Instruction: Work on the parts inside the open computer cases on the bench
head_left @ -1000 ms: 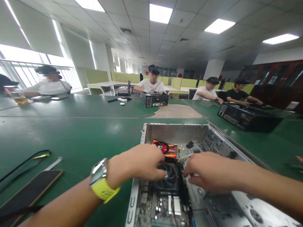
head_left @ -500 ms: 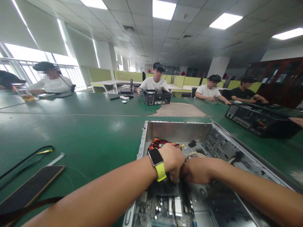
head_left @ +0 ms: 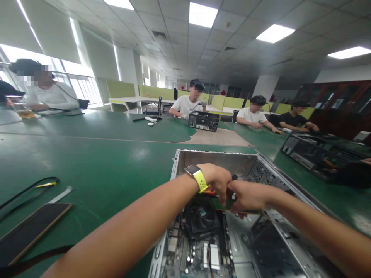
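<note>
An open computer case [head_left: 217, 151] lies before me with its inside facing up. Within it are a motherboard [head_left: 193, 256] and a black CPU cooler fan [head_left: 203, 216]. Just beyond the fan is a graphics card [head_left: 222, 203] with a green board and an orange-red cover, largely covered by my hands. My left hand [head_left: 216, 178], below a wrist with a yellow-banded watch, has its fingers bent down onto the card. Close against it, my right hand [head_left: 251, 195] is curled at the card's right part. The fingertips of both hands are partly hidden.
On the green table [head_left: 116, 166] to my left are a phone [head_left: 36, 227] and black cables [head_left: 29, 195]. Opposite, a person handles another computer case [head_left: 203, 121]. A black case [head_left: 324, 158] stands at the right near other people.
Both hands have shifted up and away from the cooler fan, which now shows. The card's green board has come into view under my fingers. Across the table, the other case has moved right.
</note>
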`<state>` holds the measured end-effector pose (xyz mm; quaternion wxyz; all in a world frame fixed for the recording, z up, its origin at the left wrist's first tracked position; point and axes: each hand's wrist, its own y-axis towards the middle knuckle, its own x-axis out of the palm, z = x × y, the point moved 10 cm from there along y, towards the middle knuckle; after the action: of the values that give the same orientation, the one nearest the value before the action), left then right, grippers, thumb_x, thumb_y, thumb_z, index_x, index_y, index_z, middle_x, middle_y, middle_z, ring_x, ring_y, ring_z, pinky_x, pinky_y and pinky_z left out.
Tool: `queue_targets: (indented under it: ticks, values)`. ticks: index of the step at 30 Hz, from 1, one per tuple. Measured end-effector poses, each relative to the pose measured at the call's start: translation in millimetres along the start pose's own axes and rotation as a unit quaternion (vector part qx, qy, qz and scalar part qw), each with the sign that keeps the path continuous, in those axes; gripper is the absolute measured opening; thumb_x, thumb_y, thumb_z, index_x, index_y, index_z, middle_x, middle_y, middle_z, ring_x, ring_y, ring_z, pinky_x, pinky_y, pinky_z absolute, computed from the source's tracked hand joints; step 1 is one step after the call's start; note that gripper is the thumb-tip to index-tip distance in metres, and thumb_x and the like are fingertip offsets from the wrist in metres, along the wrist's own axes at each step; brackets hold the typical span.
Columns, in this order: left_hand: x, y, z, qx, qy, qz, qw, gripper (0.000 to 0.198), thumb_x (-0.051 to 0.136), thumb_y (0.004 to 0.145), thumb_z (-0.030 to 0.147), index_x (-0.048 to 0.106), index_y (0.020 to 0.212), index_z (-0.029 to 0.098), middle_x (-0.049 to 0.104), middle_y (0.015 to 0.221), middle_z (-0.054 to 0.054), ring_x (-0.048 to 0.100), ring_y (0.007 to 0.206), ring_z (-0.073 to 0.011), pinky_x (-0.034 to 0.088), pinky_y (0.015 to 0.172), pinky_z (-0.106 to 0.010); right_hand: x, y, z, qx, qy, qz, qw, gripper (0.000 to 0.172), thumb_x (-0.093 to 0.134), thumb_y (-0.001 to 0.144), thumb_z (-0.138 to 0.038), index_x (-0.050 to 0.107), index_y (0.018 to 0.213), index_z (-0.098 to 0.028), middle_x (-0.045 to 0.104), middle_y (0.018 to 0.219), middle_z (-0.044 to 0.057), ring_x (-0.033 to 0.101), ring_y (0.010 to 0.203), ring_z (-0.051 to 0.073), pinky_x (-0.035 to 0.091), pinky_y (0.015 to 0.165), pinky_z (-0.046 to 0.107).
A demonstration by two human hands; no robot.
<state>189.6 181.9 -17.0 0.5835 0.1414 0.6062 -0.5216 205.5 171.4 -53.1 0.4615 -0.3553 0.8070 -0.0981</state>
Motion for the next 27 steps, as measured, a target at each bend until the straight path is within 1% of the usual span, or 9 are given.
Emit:
queue_targets:
  ticks: [2,4,6,9,11,14,17,21,27]
  values:
    - [-1.8,9.5,-0.3,0.041,-0.044,0.024,0.998,0.034,0.074,0.059,0.03,0.065,0.088,0.015,0.066,0.082,-0.002,0.06,0.071,-0.0168,0.045,0.058,-0.026,-2.9,-0.1,3.7,0.004,0.03,-0.002,1.0,0.033,0.061,0.058,-0.021,0.049,0.088,-0.016,0.058,0.081,-0.001,0.058,0.054,0.012,0.045,0.044,0.021]
    - [-2.6,13.0,3.9,0.104,-0.114,0.045,0.987,0.029,0.072,0.06,0.024,0.063,0.087,0.016,0.065,0.078,0.001,0.059,0.069,-0.0139,0.045,0.06,-0.024,-7.8,-1.5,-0.8,-0.019,0.05,0.0,0.999,0.03,0.061,0.055,-0.017,0.049,0.083,-0.016,0.056,0.083,-0.001,0.057,0.056,0.011,0.047,0.045,0.021]
    - [-4.6,12.2,2.7,0.135,-0.171,0.067,0.974,0.027,0.071,0.062,0.025,0.061,0.086,0.016,0.062,0.073,0.003,0.058,0.065,-0.0119,0.044,0.058,-0.023,-12.8,-4.8,-8.4,-0.045,0.094,-0.002,0.995,0.029,0.059,0.054,-0.014,0.049,0.081,-0.016,0.055,0.079,-0.002,0.055,0.059,0.01,0.049,0.049,0.021]
    - [-6.9,10.5,-12.8,0.087,-0.159,0.106,0.978,0.032,0.074,0.059,0.036,0.061,0.079,0.015,0.061,0.067,0.002,0.055,0.058,-0.0124,0.042,0.053,-0.023,-21.7,-10.0,-13.5,-0.044,0.128,0.021,0.991,0.031,0.058,0.056,-0.015,0.05,0.086,-0.017,0.05,0.069,-0.006,0.051,0.058,0.009,0.048,0.05,0.021]
    - [3.4,11.3,-22.3,0.043,-0.128,0.072,0.988,0.034,0.076,0.056,0.041,0.062,0.073,0.014,0.061,0.062,0.0,0.055,0.055,-0.0136,0.041,0.051,-0.025,-24.2,-11.8,-9.2,-0.009,0.111,0.047,0.993,0.032,0.058,0.058,-0.016,0.049,0.088,-0.018,0.049,0.067,-0.006,0.05,0.054,0.008,0.046,0.049,0.019]
    - [25.6,13.1,-24.9,0.022,-0.132,-0.015,0.991,0.029,0.075,0.057,0.037,0.063,0.07,0.015,0.061,0.057,0.0,0.056,0.054,-0.0147,0.042,0.05,-0.025,-19.1,-13.1,-3.5,0.033,0.068,0.059,0.995,0.023,0.053,0.061,-0.017,0.049,0.084,-0.018,0.051,0.066,-0.005,0.053,0.052,0.009,0.044,0.049,0.019]
    - [25.6,17.2,-18.4,0.027,-0.1,-0.006,0.995,0.019,0.073,0.06,0.029,0.065,0.071,0.015,0.063,0.057,-0.001,0.059,0.055,-0.0152,0.046,0.053,-0.026,-9.2,-15.0,-11.7,0.006,-0.023,0.027,0.999,0.016,0.052,0.067,-0.021,0.059,0.081,-0.018,0.057,0.068,-0.002,0.056,0.059,0.011,0.042,0.051,0.02]
    - [20.6,22.5,4.0,0.055,-0.041,0.001,0.998,0.011,0.066,0.065,0.018,0.068,0.075,0.014,0.066,0.063,-0.003,0.06,0.057,-0.0161,0.049,0.059,-0.029,14.6,-21.8,-20.3,-0.014,-0.131,-0.078,0.988,0.031,0.059,0.071,-0.038,0.066,0.099,-0.024,0.066,0.08,-0.001,0.059,0.068,0.013,0.042,0.058,0.023]
    - [33.1,22.4,15.5,0.013,0.078,-0.043,0.996,0.019,0.054,0.07,0.008,0.068,0.08,0.016,0.059,0.049,-0.001,0.059,0.056,-0.0177,0.048,0.064,-0.03,40.8,-17.3,-19.4,0.028,-0.308,-0.125,0.943,0.051,0.056,0.073,-0.049,0.06,0.114,-0.019,0.067,0.097,0.01,0.062,0.087,0.028,0.045,0.064,0.034]
